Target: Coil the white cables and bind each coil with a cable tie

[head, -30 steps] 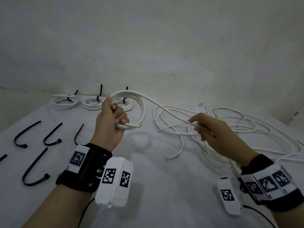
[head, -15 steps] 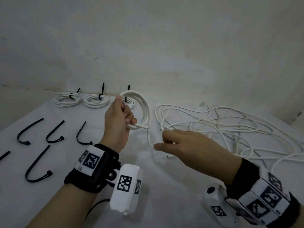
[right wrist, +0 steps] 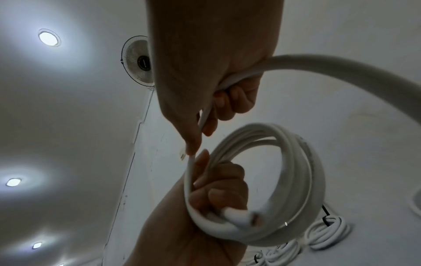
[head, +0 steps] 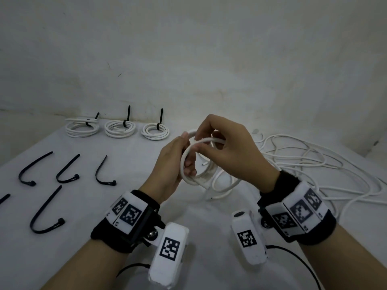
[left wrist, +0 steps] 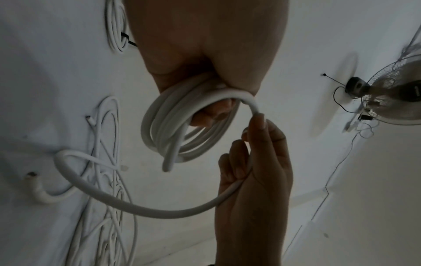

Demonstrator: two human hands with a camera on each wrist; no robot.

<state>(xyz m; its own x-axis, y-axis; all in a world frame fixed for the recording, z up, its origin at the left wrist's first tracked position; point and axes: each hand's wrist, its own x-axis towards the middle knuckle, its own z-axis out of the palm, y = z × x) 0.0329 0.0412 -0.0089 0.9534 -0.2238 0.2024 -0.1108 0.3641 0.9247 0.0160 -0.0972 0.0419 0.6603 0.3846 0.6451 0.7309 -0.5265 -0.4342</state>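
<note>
much of the coil [head: 189, 174] is covered: in the head view the right hand [head: 234, 151] lies across its upper arc and the left hand [head: 170, 162] masks its left edge, so only the lower left curve and part of the top strand show. how many turns it has is hard to count there; the left wrist view shows several white loops bunched together, with one short cut end [left wrist: 167, 166] hanging free below the bundle. the right wrist view blurs the far side of the coil, and a cut end near its bottom shows a dark core.

the coil is held in the air above the white table [head: 136, 206], in front of the loose white cable pile [head: 314, 164], which lies just right of the coil and is cut off at the picture's right edge. the left hand is clamped on the coil, fingers curled through its middle and thumb up along its outside. the right hand is closed on a single strand of the same cable, thumb and fingers pinching it at the coil's top; from there the strand sweeps down in a wide arc [left wrist: 141, 209] to a free end.

behind the coil and to its left, three bound coils [head: 117, 128] sit in a row by the wall, each with a black tie standing up. left of the coil, loose black cable ties [head: 67, 170] lie curved on the table; one at the picture's left edge is cut off.
</note>
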